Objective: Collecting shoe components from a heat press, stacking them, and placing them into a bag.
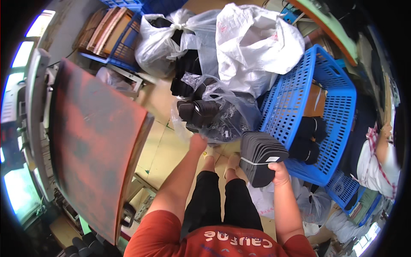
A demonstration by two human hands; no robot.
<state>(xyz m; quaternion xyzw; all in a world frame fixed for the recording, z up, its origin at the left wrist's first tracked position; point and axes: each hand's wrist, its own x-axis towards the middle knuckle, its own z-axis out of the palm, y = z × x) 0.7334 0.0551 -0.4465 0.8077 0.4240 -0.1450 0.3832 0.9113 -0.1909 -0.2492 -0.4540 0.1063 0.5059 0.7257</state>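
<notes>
In my right hand (280,173) is a thick bundle of dark grey, rounded flat pads (260,147), bound with a pale band and bearing a small white label. My right fingers are closed on its near right side. It hangs between the blue basket and an open clear plastic bag (247,112). My left hand (198,143) is closed at the near edge of that bag, seemingly gripping the plastic; its fingertips are hidden. Inside the bag are more dark pad bundles (204,111), partly covered by crinkled film.
A blue perforated basket (295,98) at right holds dark rolled bundles (309,128) and cardboard. Behind the bag stand a white woven sack (257,43) and a knotted clear bag (156,55). A red-black slanted board (94,141) fills the left. Another person's arm (382,147) shows far right.
</notes>
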